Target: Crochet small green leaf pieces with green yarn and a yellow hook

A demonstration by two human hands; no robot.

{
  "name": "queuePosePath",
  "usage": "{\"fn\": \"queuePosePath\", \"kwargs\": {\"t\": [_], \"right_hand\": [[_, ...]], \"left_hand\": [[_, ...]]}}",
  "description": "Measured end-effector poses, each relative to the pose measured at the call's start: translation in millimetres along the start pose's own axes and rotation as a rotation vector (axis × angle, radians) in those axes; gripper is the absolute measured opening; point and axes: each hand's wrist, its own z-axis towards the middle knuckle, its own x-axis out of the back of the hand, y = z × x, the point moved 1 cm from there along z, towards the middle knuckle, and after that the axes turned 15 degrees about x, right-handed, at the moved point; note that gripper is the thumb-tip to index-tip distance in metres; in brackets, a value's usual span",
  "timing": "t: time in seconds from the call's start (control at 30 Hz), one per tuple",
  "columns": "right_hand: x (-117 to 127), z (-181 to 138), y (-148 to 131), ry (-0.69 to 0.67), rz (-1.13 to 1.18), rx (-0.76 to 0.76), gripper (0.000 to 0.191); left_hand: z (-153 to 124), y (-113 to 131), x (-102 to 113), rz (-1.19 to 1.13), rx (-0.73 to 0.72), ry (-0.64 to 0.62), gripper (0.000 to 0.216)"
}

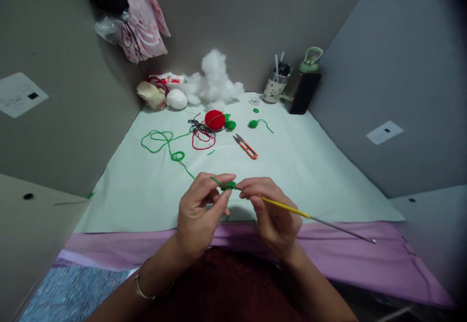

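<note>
My left hand (200,210) pinches a small green crochet piece (229,185) between thumb and fingers, with green yarn (188,170) running from it across the table. In my right hand (273,210) is a crochet hook (286,207) with a yellow handle; its free metal end points down to the right. The hook's working end meets the green piece, and the fingertips partly hide that spot. Beyond my hands lie orange-handled thread snips (246,147), a red yarn ball (215,120) and a small green crocheted ball (253,124) with a yarn tail.
White stuffing (215,79) is heaped at the back wall beside a white ball (177,98). A pen cup (274,88), a green bottle (306,66) and a dark phone (305,93) stand at the back right. Grey partitions enclose the table (127,195) on both sides.
</note>
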Motion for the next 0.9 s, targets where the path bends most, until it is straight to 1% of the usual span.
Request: {"fn": "queuePosePath", "kwargs": {"t": [0.07, 0.13, 0.2, 0.23, 0.27, 0.37, 0.47, 0.53, 0.6, 0.77, 0.9], "right_hand": [[-1.5, -0.7, 1.7, 0.017, -0.032, 0.028, 0.024], [-3.7, -2.6, 3.5, 0.003, -0.113, 0.075, 0.025], [-5.6, -4.5, 4.8, -0.001, -0.160, 0.099, 0.027], [-6.3, -5.2, 5.5, 0.018, -0.150, 0.084, 0.027], [-6.7, -5.4, 6.1, 0.054, -0.112, 0.050, 0.026], [-7.2, -4.1, 8.5, 0.231, 0.084, -0.117, 0.022], [-7.9, -1.7, 11.8, 0.331, 0.288, -0.273, 0.017], [-8.0, -0.9, 13.6, 0.347, 0.381, -0.339, 0.016], [-7.6, -0.7, 14.3, 0.343, 0.421, -0.369, 0.015], [-6.8, -0.3, 13.3, 0.306, 0.379, -0.345, 0.015], [-6.3, 0.7, 12.8, 0.302, 0.421, -0.319, 0.016]], "left_hand": [[-1.8, -1.2, -1.0, 0.031, -0.039, 0.007, 0.024], [-3.0, -1.7, -2.4, 0.046, -0.061, -0.008, 0.025], [-2.7, -1.4, -3.2, 0.015, -0.031, -0.042, 0.025], [-1.7, -1.1, -3.3, -0.020, 0.016, -0.064, 0.025], [-0.3, -0.9, -3.0, -0.068, 0.077, -0.091, 0.025], [5.4, -0.2, -1.2, -0.239, 0.267, -0.192, 0.035], [9.2, 0.5, -0.5, -0.349, 0.357, -0.276, 0.036], [9.8, 0.9, -0.9, -0.380, 0.389, -0.297, 0.035], [9.7, 1.6, -1.4, -0.394, 0.399, -0.307, 0.035], [10.8, 3.8, -1.1, -0.387, 0.376, -0.286, 0.032], [11.1, 3.9, -0.3, -0.374, 0.353, -0.262, 0.030]]}}
